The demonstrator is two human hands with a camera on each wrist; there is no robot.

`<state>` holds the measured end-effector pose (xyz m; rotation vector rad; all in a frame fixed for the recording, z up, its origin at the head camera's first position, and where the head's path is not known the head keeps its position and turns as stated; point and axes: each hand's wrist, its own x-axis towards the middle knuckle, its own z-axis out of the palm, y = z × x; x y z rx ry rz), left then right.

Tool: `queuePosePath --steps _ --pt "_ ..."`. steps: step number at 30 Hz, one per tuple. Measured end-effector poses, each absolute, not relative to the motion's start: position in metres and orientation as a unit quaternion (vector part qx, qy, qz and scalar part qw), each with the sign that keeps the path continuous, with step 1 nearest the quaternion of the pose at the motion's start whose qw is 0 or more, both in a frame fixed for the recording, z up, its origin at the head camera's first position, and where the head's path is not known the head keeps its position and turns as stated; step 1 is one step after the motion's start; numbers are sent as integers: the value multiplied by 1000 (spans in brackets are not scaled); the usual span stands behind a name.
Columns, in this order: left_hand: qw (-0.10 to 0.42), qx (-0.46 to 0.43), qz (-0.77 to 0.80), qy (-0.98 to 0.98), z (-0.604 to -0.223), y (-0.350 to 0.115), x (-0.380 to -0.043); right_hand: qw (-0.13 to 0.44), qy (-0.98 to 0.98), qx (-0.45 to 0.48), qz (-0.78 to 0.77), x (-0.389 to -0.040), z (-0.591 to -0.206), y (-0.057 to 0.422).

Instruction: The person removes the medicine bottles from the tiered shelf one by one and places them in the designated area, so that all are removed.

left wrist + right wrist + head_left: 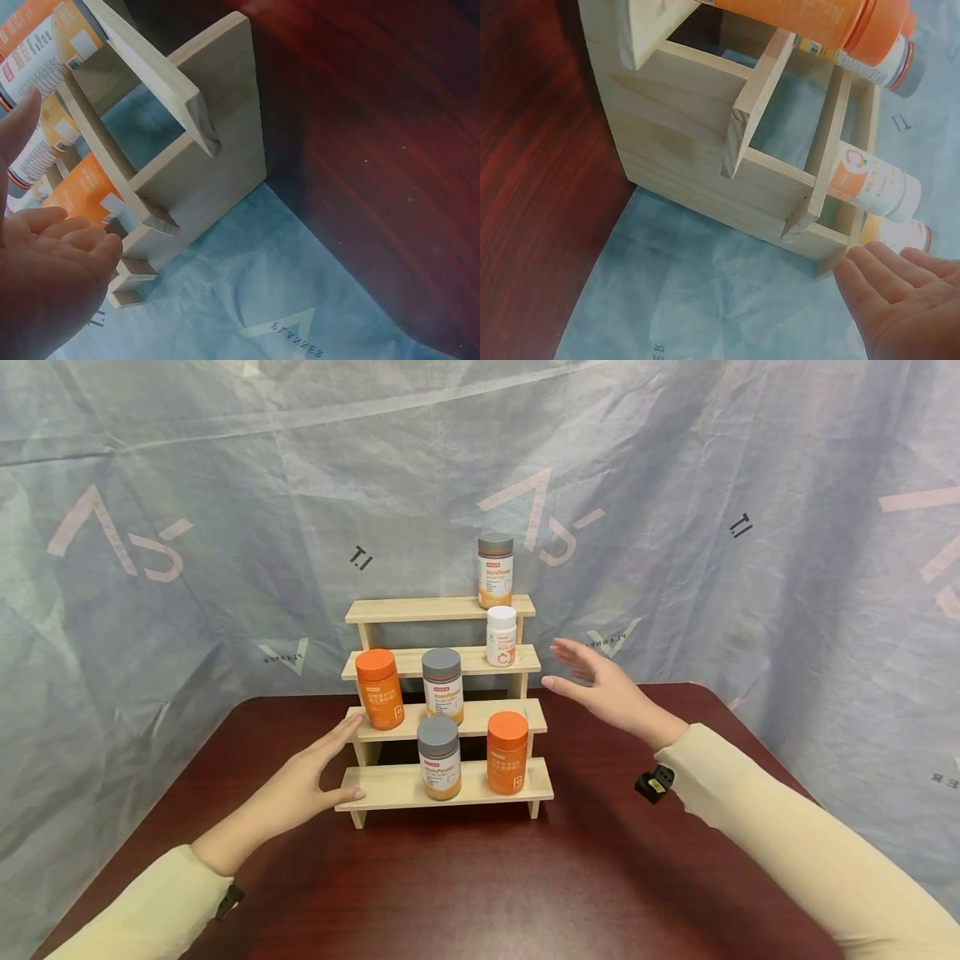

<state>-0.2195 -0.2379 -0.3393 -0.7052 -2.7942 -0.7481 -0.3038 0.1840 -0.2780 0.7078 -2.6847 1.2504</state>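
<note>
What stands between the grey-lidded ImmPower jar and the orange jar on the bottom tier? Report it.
Nothing: in the head view, only bare wooden tier separates the grey-lidded ImmPower jar from the orange jar.

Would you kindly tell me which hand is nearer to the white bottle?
Right: the right hand is just right of the white bottle; the left hand is lower, left of the wooden rack.

Tiered display stand (420, 609) looks like bare matt wood, grain showing at the shelf ends. Supplement jars (507, 758) seem smooth plastic, bench (480, 885) is glossy wood-look, and the backdrop (300, 477) looks like crinkly cloth, faint sheen.
</note>
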Motion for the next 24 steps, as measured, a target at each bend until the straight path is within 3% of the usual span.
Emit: queuePosePath --steps 24 --pt "73 -136 -280 -947 -357 -252 -229 56 -863 203 459 -340 -244 161"
